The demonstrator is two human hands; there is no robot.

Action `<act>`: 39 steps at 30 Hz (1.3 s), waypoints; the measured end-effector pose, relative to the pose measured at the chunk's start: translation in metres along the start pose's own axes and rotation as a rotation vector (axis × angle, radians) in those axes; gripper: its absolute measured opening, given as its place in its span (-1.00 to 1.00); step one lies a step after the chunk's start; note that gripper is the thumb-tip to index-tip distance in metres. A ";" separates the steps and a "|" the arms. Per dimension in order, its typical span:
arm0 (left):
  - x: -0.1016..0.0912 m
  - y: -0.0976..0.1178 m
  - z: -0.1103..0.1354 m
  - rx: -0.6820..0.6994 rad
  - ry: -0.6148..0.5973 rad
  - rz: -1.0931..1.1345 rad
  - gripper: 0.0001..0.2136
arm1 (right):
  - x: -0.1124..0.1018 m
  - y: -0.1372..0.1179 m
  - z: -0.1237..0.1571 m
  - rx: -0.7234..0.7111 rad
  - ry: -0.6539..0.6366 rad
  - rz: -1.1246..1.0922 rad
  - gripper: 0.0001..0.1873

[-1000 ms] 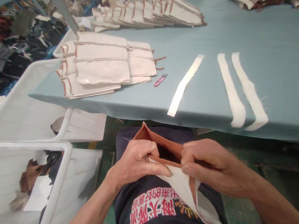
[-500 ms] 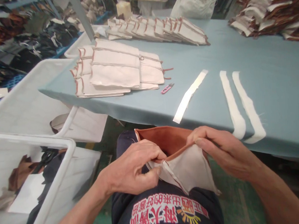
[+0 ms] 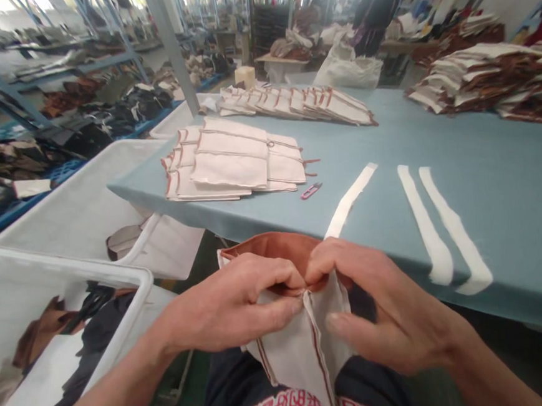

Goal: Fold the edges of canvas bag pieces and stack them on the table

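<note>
A cloth bag (image 3: 294, 345), off-white outside with a brown lining and brown-edged seams, is held upright above my lap with its mouth facing up. My left hand (image 3: 241, 299) pinches the rim beside the front seam, fingers inside and thumb outside. Close against it, my right hand (image 3: 377, 301) has its fingertips on the same rim at the top of the seam. Its thumb lies lower, over the outer face of the cloth. The fingertips inside the mouth are partly hidden.
On the blue-green table (image 3: 370, 220) lie a stack of off-white bag pieces (image 3: 234, 159), pink thread snips (image 3: 311, 191) and white strips (image 3: 425, 225). A fanned row of pieces (image 3: 296, 104) and a brown-and-white pile (image 3: 481, 80) lie farther back. White bins (image 3: 145, 278) stand at left.
My right hand has moved left along the rim to meet my left hand at the seam. The bag's front seam now faces me, and the view has tilted up.
</note>
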State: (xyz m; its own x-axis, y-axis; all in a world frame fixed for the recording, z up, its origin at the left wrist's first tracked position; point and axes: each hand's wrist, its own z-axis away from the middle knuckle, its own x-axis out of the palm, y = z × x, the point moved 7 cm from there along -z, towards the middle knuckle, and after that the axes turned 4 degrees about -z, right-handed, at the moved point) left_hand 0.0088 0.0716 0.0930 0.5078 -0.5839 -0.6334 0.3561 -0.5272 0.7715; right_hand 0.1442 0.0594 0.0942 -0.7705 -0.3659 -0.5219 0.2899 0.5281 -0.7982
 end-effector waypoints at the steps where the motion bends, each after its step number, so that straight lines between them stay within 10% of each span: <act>1: 0.000 -0.001 0.001 -0.010 0.011 0.028 -0.90 | 0.002 -0.001 -0.002 0.022 0.020 0.008 -0.86; 13: 0.009 -0.016 0.003 -0.138 0.100 0.177 -0.88 | 0.018 0.033 -0.002 0.223 -0.057 -0.142 -0.98; 28: 0.004 -0.038 0.009 -0.235 0.295 0.238 -0.82 | 0.017 0.007 -0.010 -0.114 0.230 0.373 -0.90; 39: 0.019 -0.057 0.008 -0.302 0.243 0.347 -0.89 | 0.041 0.057 0.001 0.515 0.138 -0.358 -0.84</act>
State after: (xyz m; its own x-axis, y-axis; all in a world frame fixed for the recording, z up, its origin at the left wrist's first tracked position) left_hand -0.0077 0.0855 0.0365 0.7908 -0.5135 -0.3331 0.3270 -0.1055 0.9391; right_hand 0.1299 0.0738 0.0269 -0.9260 -0.3315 -0.1805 0.2106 -0.0571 -0.9759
